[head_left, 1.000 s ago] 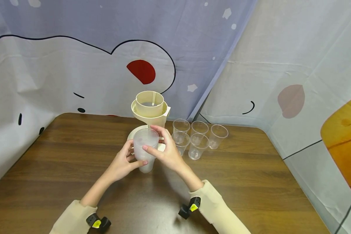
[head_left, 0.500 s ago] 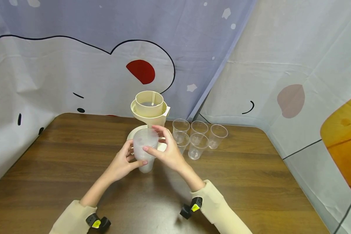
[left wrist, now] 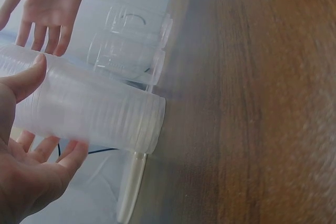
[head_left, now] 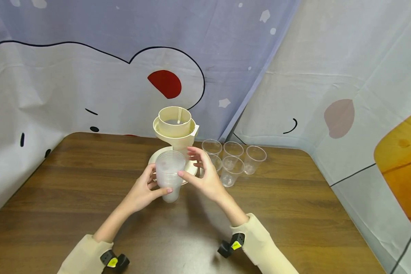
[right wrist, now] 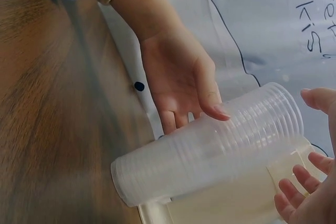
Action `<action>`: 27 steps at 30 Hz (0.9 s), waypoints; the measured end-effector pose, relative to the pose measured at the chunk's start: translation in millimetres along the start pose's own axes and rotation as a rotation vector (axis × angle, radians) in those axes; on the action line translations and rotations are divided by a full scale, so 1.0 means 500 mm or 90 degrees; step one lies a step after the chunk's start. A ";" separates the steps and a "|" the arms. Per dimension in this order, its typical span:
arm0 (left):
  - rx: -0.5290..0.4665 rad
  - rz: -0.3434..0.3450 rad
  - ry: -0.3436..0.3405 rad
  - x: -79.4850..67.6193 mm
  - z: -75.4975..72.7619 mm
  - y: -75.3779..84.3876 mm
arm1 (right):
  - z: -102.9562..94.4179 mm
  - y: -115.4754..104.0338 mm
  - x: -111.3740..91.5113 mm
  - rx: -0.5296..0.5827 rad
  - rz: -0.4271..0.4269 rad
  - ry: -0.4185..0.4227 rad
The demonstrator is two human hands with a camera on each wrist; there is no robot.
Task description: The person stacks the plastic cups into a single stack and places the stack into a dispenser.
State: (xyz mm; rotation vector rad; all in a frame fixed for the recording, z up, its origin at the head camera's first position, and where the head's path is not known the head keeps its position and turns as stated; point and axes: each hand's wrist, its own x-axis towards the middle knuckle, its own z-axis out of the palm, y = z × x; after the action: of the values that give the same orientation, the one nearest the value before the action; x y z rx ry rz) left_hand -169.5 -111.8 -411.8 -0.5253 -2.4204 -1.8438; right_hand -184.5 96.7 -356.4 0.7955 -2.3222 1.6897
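A stack of nested clear plastic cups (head_left: 171,173) stands upright on the table in front of a cream dispenser-like stand (head_left: 176,125). My left hand (head_left: 143,192) grips the stack, its thumb across the near side and the other fingers round the left; the left wrist view shows thumb (left wrist: 29,77) and fingers on opposite sides of the cups. To the right, my right hand (head_left: 205,177) is spread open beside the rim. In the right wrist view a gap shows between this hand's thumb (right wrist: 317,98) and the stack.
Several single clear cups (head_left: 232,171) stand in a cluster to the right of the stand, behind my right hand. The stand's round base (head_left: 154,156) sits just behind the stack. A printed curtain (head_left: 123,83) hangs along the back of the wooden table (head_left: 294,213).
My right hand has let go of the stack's rim and moved a little to the right, its fingers spreading. The left hand and the cup stack stay where they were.
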 end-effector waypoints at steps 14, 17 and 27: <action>0.001 -0.005 0.000 -0.001 0.000 0.003 | -0.061 0.006 -0.021 -0.022 -0.013 0.026; 0.005 -0.009 -0.001 -0.001 0.000 0.004 | -0.076 0.008 -0.027 -0.029 -0.014 0.036; 0.009 -0.012 -0.001 -0.001 0.000 0.002 | -0.126 0.016 -0.046 -0.045 -0.003 0.080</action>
State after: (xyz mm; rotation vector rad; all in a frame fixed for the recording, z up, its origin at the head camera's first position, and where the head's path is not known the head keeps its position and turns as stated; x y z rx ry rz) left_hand -168.7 -111.8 -410.7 -0.5043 -2.4463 -1.8318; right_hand -180.1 163.9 -351.1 0.6608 -2.2787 1.5972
